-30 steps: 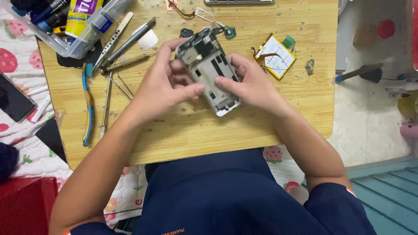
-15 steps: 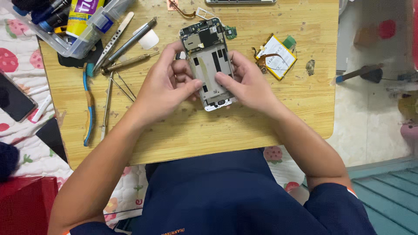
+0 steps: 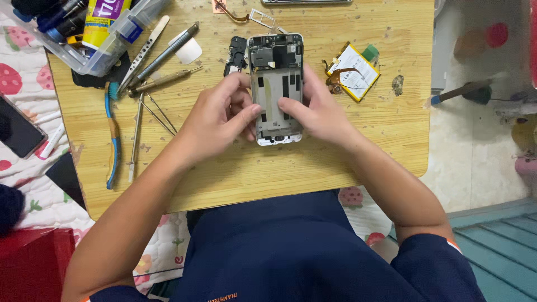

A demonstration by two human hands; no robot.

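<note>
1. Two hands are on the opened phone frame (image 3: pixel 276 89), which sits near the far edge of the wooden table (image 3: pixel 347 162), about midway along it
2. We have our left hand (image 3: pixel 215 120) curled around the frame's left side, thumb pressed on its inner plate
3. Our right hand (image 3: pixel 316 109) grips the right side, thumb laid across the lower middle
4. We judge the teardown well along: the back is off, the battery bay looks bare, and a flat battery (image 3: pixel 355 71) with its flex lies just right of the frame
5. Several parts are already out: a small black piece (image 3: pixel 236 55) by the frame's top left, a card tray (image 3: pixel 263 18) at the far edge
6. Left to do, we think: the board at the frame's top is still seated
7. Tweezers (image 3: pixel 146 49), screwdrivers (image 3: pixel 165 55) and a blue toothbrush (image 3: pixel 113 137) lie toward the left edge
</note>
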